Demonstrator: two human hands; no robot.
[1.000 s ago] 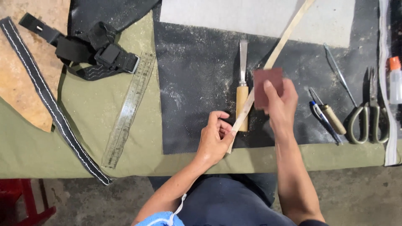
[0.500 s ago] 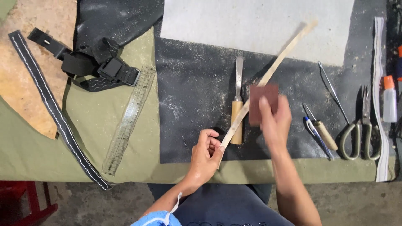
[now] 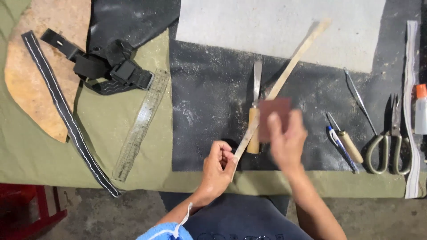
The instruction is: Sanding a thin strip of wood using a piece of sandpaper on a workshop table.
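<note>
While left hand (image 3: pixel 219 165) fingers pinch the strip (image 3: pixel 284 75) near the table's front edge, it slants far-right; right hand (image 3: pixel 288 143), blurred, grips red-brown pad (image 3: pixel 274 116) on it.

A steel ruler (image 3: pixel 141 124) lies slanted on the olive cloth (image 3: pixel 102 146), beside a black buckle strap (image 3: pixel 103 66) and a stitched black band (image 3: pixel 66 111). Right of the dark mat (image 3: pixel 204 111): an awl (image 3: pixel 346 141), pen (image 3: pixel 340 144), tweezers (image 3: pixel 359 101), scissors (image 3: pixel 391 138), glue tube (image 3: pixel 420 109).
</note>
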